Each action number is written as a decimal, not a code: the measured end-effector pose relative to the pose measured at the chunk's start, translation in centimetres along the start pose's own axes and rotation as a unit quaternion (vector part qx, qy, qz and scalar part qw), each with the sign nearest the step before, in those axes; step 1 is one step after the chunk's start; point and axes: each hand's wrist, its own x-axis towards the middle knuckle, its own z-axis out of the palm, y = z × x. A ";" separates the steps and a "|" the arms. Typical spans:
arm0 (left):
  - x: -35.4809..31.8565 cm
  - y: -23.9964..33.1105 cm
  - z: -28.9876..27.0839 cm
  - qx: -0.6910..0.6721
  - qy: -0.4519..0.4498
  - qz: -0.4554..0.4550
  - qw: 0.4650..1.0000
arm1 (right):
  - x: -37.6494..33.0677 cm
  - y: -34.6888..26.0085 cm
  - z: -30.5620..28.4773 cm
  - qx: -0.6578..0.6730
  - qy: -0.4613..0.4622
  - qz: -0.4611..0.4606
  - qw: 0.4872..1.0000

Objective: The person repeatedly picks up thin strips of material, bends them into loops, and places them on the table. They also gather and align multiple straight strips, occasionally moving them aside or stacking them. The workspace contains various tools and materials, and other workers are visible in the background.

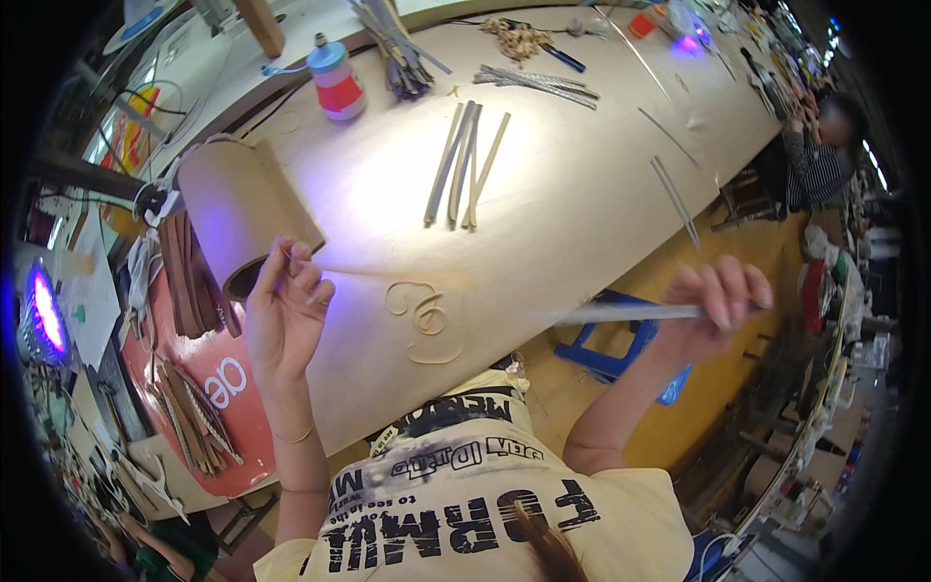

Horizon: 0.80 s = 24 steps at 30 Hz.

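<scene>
My right hand (718, 294) is raised beyond the table's front edge, fingers closed around a narrow grey strip (630, 312). The strip points left and its far end is smeared by motion. Over the left part of the table, my left hand (286, 310) is pinched at thumb and forefinger; what it grips is too thin to make out. Thin cream curls (422, 320) of trimmed material lie on the table between my hands. Farther back, several grey and tan strips (465, 165) lie side by side.
A rolled brown sheet (247, 199) stands beside my left hand. Behind are a blue-capped bottle (336, 80), a strip bundle (398, 53), and silvery strips (538, 82). Brown strips (189, 276) lie at left. A blue stool (606, 344) is below the table edge; another person (824, 155) sits far right.
</scene>
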 end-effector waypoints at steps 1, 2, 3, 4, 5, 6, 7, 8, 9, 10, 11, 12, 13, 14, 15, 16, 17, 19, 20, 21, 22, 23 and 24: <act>0.0 -0.3 -0.2 0.028 0.006 0.003 1.000 | -1.0 -2.4 -0.3 -0.003 0.018 -0.028 0.999; 0.0 -0.6 -0.4 0.042 0.008 0.004 0.999 | -2.2 -4.5 -0.7 -0.006 0.036 -0.055 0.998; 0.0 -0.9 -0.6 0.043 0.007 0.007 0.999 | -3.8 -6.1 -1.0 -0.118 0.074 -0.060 0.988; -0.1 -1.3 -0.8 0.095 0.027 0.022 0.995 | -5.4 -7.4 -1.4 -0.227 0.111 -0.064 0.965; -0.1 -1.7 -1.1 0.134 0.043 0.038 0.989 | -6.8 -8.5 -2.0 -0.323 0.134 -0.068 0.935; -0.2 -2.2 -1.5 0.173 0.059 0.053 0.982 | -7.9 -9.3 -2.7 -0.476 0.157 0.005 0.865; -0.4 -2.6 -1.8 0.200 0.071 0.058 0.975 | -9.1 -9.4 -3.7 -0.575 0.252 0.100 0.772; -0.6 -3.0 -2.2 0.225 0.083 0.064 0.969 | -9.8 -9.0 -5.1 -0.651 0.289 0.183 0.677; -0.8 -3.4 -2.6 0.248 0.092 0.073 0.962 | -10.4 -8.1 -6.7 -0.640 0.314 0.209 0.669; -1.0 -3.6 -3.0 0.261 0.083 0.072 0.959 | -11.0 -6.8 -8.3 -0.629 0.324 0.233 0.667; -1.1 -3.8 -3.3 0.276 0.081 0.076 0.955 | -11.5 -6.0 -9.4 -0.604 0.333 0.262 0.675; -1.3 -3.9 -3.7 0.289 0.087 0.083 0.950 | -12.0 -5.0 -10.3 -0.594 0.312 0.262 0.693; -1.5 -4.0 -4.0 0.300 0.101 0.093 0.944 | -12.4 -4.1 -11.2 -0.573 0.297 0.257 0.719; -1.6 -4.1 -4.2 0.306 0.093 0.095 0.943 | -12.7 -3.5 -11.9 -0.564 0.277 0.249 0.737; -1.8 -4.2 -4.4 0.312 0.093 0.100 0.940 | -12.9 -2.9 -12.4 -0.559 0.270 0.248 0.744; -1.9 -4.2 -4.5 0.316 0.098 0.105 0.938 | -13.1 -2.4 -12.9 -0.550 0.278 0.239 0.750; -2.0 -4.3 -4.5 0.318 0.096 0.103 0.937 | -13.1 -2.0 -13.4 -0.543 0.283 0.229 0.756; -2.2 -4.5 -4.7 0.315 0.107 0.104 0.937 | -13.2 -1.6 -14.0 -0.530 0.292 0.216 0.766; -2.2 -4.6 -4.7 0.316 0.101 0.102 0.938 | -13.2 -1.5 -14.2 -0.522 0.296 0.214 0.770; -2.2 -4.7 -4.7 0.316 0.097 0.101 0.938 | -13.3 -1.4 -14.5 -0.516 0.310 0.216 0.769; -2.2 -4.8 -4.7 0.314 0.098 0.104 0.939 | -13.3 -1.2 -14.7 -0.510 0.301 0.204 0.780; -2.2 -4.9 -4.6 0.314 0.094 0.100 0.939 | -13.3 -1.1 -15.0 -0.504 0.303 0.197 0.784; -2.2 -5.0 -4.6 0.314 0.095 0.099 0.940 | -13.4 -1.1 -15.2 -0.499 0.305 0.190 0.789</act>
